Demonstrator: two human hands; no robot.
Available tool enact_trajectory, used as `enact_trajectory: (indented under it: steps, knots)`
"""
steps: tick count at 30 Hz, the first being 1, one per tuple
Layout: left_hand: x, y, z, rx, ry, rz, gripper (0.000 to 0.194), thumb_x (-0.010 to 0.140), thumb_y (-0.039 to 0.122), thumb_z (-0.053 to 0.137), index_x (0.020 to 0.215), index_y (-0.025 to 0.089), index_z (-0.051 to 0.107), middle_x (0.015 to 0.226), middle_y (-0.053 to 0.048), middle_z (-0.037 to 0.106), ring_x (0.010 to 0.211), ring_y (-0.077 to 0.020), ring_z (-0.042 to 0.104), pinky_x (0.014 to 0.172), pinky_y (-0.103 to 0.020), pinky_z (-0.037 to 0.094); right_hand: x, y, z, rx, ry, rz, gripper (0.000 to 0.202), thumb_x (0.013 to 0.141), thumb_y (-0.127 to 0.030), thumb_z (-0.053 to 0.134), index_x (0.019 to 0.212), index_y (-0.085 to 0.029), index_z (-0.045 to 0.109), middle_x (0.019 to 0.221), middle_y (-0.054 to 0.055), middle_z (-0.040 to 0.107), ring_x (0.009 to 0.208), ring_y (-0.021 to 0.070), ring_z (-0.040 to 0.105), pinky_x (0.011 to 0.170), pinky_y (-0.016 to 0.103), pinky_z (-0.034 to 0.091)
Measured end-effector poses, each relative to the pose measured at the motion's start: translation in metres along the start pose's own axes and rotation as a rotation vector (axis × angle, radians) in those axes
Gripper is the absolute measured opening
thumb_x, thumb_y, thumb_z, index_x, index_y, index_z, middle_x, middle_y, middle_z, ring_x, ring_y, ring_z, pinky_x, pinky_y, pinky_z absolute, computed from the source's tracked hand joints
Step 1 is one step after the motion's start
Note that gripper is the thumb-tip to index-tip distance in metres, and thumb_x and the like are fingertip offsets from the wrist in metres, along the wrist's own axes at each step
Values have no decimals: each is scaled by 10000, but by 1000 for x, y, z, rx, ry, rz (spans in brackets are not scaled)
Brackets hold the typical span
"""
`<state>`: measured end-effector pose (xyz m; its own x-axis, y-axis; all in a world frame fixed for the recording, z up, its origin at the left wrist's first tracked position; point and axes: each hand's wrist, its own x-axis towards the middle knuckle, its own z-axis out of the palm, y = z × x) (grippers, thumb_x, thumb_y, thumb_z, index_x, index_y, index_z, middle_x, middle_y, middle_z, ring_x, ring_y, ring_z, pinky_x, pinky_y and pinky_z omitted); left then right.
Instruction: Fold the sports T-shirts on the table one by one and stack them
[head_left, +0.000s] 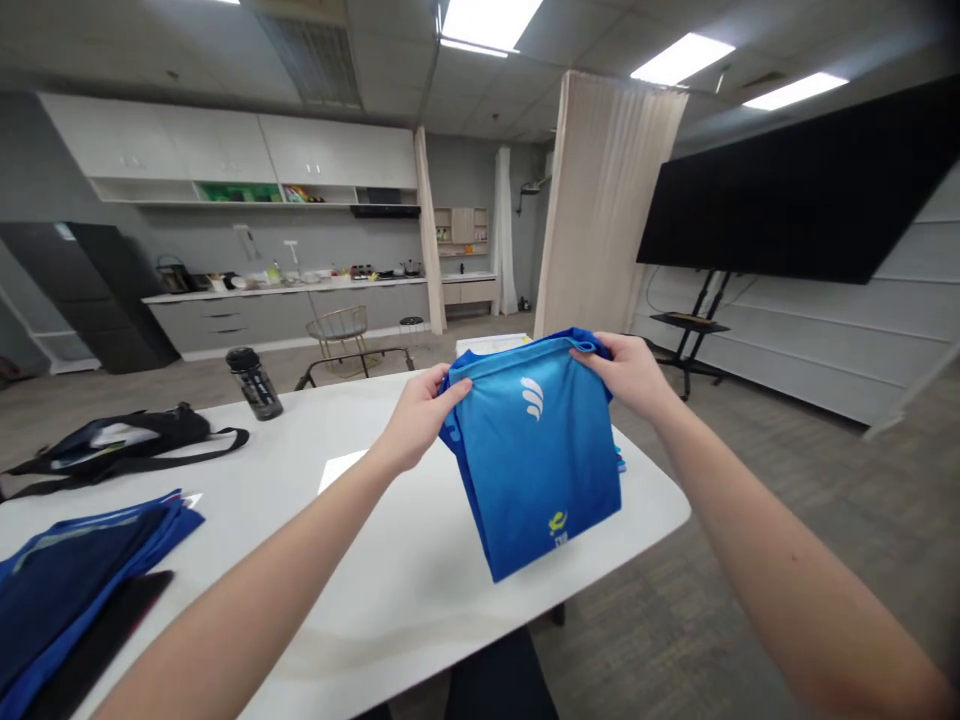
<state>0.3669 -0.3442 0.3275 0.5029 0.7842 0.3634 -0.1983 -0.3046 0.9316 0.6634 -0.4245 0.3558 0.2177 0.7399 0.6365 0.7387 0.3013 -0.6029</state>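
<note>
A folded blue shirt (pixel 536 450) hangs upright above the table, with a white leaf-like logo near its top edge and a yellow-green mark near the bottom. My left hand (pixel 420 415) pinches its upper left corner, thumb in front and fingers partly hidden behind the cloth. At the upper right corner my right hand (pixel 630 370) grips the rolled edge the same way. The shirt's lower edge hangs over the white table (pixel 390 590), near its right end. Behind the shirt a white object (pixel 491 344) shows in part.
Folded dark blue clothes (pixel 90 560) lie on the table's left side, over a black item (pixel 112 630). Beyond them are a black bag (pixel 142 435) with a strap and a dark bottle (pixel 255 383). A large screen (pixel 795 190) on a stand is at the right.
</note>
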Motion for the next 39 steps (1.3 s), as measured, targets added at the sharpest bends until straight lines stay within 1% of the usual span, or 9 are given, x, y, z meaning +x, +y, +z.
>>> enact_trajectory:
  steps: [4, 9, 17, 23, 27, 29, 32, 36, 39]
  knots:
    - [29, -37, 43, -78, -95, -77, 448, 744, 525, 805, 1030, 192, 720, 905, -30, 742, 792, -174, 690, 709, -283, 563, 2, 52, -26, -44, -19, 70, 413, 821, -559, 690, 875, -157, 764, 785, 30, 690, 731, 196, 607, 646, 277, 447]
    - [93, -116, 76, -111, -102, -174, 427, 730, 499, 808, 985, 168, 724, 892, -46, 741, 755, -166, 679, 679, -270, 541, 28, 148, -19, -61, -70, 161, 436, 813, -564, 676, 895, -145, 763, 794, 35, 700, 733, 201, 610, 644, 279, 446]
    - [218, -276, 81, 37, 72, -272, 248, 759, 358, 713, 895, 152, 733, 781, -24, 720, 699, -159, 653, 675, -264, 503, 90, 313, 66, -207, -152, 275, 356, 803, -473, 641, 852, -141, 762, 730, 26, 696, 712, 196, 598, 654, 277, 418]
    - [262, -369, 61, 387, 161, -372, 129, 792, 264, 686, 865, 161, 714, 836, -49, 717, 808, -202, 664, 759, -301, 493, 110, 393, 133, -387, -282, 334, 274, 841, -373, 638, 951, -167, 781, 877, 59, 745, 855, 225, 651, 770, 300, 453]
    - [256, -388, 52, 556, 227, -371, 346, 768, 212, 736, 1104, 177, 661, 1142, -111, 679, 1079, -247, 630, 938, -349, 460, 98, 401, 160, -617, -354, 402, 479, 842, -342, 671, 1297, -194, 657, 1249, 140, 673, 1137, 305, 597, 949, 423, 468]
    - [246, -384, 45, 732, 248, -324, 431, 824, 255, 703, 1238, 202, 598, 1293, -133, 601, 1219, -272, 563, 1009, -384, 431, 86, 392, 167, -762, -318, 399, 651, 847, -349, 672, 1461, -215, 501, 1430, 183, 542, 1279, 366, 498, 1003, 543, 439]
    - [225, -369, 26, 870, 213, -267, 392, 909, 290, 600, 1292, 215, 564, 1354, -134, 542, 1299, -282, 510, 1060, -409, 412, 69, 367, 177, -853, -254, 343, 628, 894, -328, 598, 1491, -211, 443, 1508, 203, 447, 1352, 399, 420, 1021, 622, 409]
    - [188, -339, -25, 846, 156, -264, 335, 891, 180, 560, 1220, 182, 622, 1332, -124, 544, 1231, -228, 568, 1066, -348, 433, 56, 316, 203, -708, -256, 191, 476, 918, -318, 544, 1367, -164, 569, 1457, 202, 502, 1306, 373, 492, 1015, 518, 450]
    - [145, -309, -78, 865, 63, -294, 322, 904, 151, 503, 1186, 168, 660, 1283, -117, 602, 1115, -194, 633, 1031, -316, 468, 44, 264, 244, -430, -391, 108, 336, 921, -319, 535, 1172, -151, 682, 1235, 166, 671, 1102, 287, 641, 958, 394, 485]
